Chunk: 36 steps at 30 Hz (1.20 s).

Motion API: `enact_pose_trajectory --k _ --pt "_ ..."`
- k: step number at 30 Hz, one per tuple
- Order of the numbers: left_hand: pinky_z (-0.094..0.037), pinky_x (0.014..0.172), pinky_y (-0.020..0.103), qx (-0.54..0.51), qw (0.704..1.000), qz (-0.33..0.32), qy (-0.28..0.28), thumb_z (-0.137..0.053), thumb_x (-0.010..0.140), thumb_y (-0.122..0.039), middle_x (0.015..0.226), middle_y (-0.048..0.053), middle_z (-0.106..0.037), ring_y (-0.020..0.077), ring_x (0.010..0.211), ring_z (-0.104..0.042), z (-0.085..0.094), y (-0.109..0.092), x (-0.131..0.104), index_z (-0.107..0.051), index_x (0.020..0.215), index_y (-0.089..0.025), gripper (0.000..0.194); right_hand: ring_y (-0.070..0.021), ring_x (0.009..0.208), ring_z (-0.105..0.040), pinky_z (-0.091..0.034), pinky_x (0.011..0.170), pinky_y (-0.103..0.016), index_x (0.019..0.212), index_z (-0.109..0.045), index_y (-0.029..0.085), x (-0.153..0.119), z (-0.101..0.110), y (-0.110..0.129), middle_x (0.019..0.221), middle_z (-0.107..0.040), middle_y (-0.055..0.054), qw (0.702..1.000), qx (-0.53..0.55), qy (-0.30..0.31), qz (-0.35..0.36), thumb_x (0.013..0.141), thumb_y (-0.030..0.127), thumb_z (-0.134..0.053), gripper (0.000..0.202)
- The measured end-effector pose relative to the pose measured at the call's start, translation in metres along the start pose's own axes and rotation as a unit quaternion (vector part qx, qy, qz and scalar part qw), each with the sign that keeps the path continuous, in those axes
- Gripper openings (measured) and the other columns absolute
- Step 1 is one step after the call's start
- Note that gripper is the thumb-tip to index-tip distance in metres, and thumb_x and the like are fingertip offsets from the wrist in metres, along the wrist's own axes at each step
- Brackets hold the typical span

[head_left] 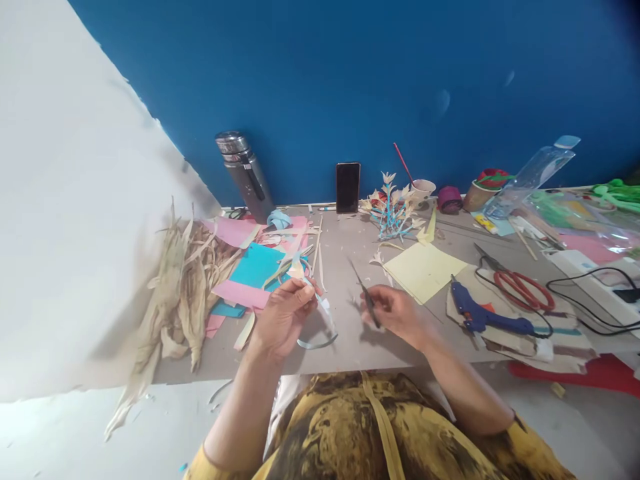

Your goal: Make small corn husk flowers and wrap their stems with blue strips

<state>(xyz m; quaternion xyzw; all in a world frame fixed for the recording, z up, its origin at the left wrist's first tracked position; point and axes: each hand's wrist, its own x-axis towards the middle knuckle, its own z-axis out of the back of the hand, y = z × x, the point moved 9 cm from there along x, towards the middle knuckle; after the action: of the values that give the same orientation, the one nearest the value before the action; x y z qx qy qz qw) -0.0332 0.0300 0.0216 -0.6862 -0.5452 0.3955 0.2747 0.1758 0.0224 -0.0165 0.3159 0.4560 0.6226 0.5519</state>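
Note:
My left hand (286, 317) pinches a small pale husk flower (297, 269) above the table. From the same fingers a thin light-blue strip (320, 345) dangles and curls towards the table's front edge. To the right, my right hand (399, 313) is closed around dark scissors (367, 293), whose blades point up and away from me. A gap separates the scissors from the strip. Behind my hands stands a bunch of husk flowers (393, 213) with blue-wrapped stems. Pale yellow paper (425, 270) lies beyond my right hand.
Dried husks (175, 293) hang over the left edge beside blue paper (257, 265). A flask (247, 180) and a phone (348, 188) stand by the wall. A glue gun (485, 313), red-handled scissors (523, 290) and a power strip (595, 280) with cables lie right.

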Motion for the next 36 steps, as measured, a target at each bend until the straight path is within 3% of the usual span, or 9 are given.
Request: enact_pose_trajectory --k 4,10,15,24,31,36 --pt "-0.046 0.064 0.023 -0.008 1.000 0.003 0.028 -0.092 0.060 -0.029 0.076 0.002 -0.067 0.0114 0.070 -0.058 -0.016 -0.003 0.001 -0.070 0.069 -0.016 0.027 -0.0149 0.067 -0.052 -0.038 0.060 -0.026 0.085 -0.062 0.018 -0.025 -0.023 0.003 0.077 -0.062 -0.002 0.975 0.187 0.123 -0.009 0.073 0.056 -0.073 0.041" --pt "-0.045 0.065 0.024 0.007 0.997 0.004 0.078 -0.092 0.062 -0.030 0.078 0.002 -0.063 0.0126 0.073 -0.057 -0.041 -0.001 0.002 -0.070 0.071 -0.017 0.027 -0.0128 0.065 -0.044 -0.033 0.060 -0.025 0.078 -0.063 0.016 -0.058 -0.045 0.018 0.072 -0.056 0.000 0.945 0.236 0.224 -0.040 0.065 0.058 -0.075 0.046" --pt "-0.049 0.068 0.026 0.041 0.992 0.034 0.118 -0.090 0.066 -0.030 0.078 0.003 -0.065 0.0143 0.076 -0.059 -0.056 0.009 0.003 -0.071 0.072 -0.017 0.024 -0.0117 0.062 -0.043 -0.031 0.057 -0.024 0.078 -0.063 0.016 -0.061 -0.039 0.017 0.069 -0.057 0.001 0.941 0.263 0.208 -0.051 0.064 0.054 -0.077 0.043" --pt "-0.051 0.070 0.027 0.055 0.992 0.013 0.115 -0.092 0.061 -0.030 0.078 0.002 -0.066 0.0143 0.074 -0.062 -0.060 0.007 0.004 -0.073 0.071 -0.016 0.026 -0.0078 0.053 -0.038 -0.033 0.051 -0.020 0.067 -0.060 0.016 -0.059 -0.034 0.022 0.056 -0.049 0.007 0.939 0.288 0.172 -0.073 0.062 0.030 -0.074 0.020" --pt "-0.049 0.069 0.027 0.048 0.994 -0.009 0.101 -0.093 0.059 -0.028 0.078 0.001 -0.065 0.0138 0.075 -0.060 -0.056 0.006 0.006 -0.073 0.068 -0.018 0.024 -0.0073 0.051 -0.037 -0.033 0.049 -0.020 0.061 -0.059 0.015 -0.056 -0.033 0.018 0.054 -0.049 0.006 0.943 0.285 0.155 -0.080 0.057 0.040 -0.079 0.032" --pt "-0.047 0.070 0.028 0.038 0.995 -0.028 0.083 -0.092 0.059 -0.023 0.078 0.001 -0.065 0.0133 0.074 -0.059 -0.054 0.003 0.006 -0.073 0.069 -0.017 0.023 -0.0073 0.053 -0.035 -0.029 0.048 -0.020 0.059 -0.055 0.017 -0.056 -0.033 0.017 0.054 -0.047 0.006 0.952 0.257 0.146 -0.079 0.059 0.036 -0.077 0.029"
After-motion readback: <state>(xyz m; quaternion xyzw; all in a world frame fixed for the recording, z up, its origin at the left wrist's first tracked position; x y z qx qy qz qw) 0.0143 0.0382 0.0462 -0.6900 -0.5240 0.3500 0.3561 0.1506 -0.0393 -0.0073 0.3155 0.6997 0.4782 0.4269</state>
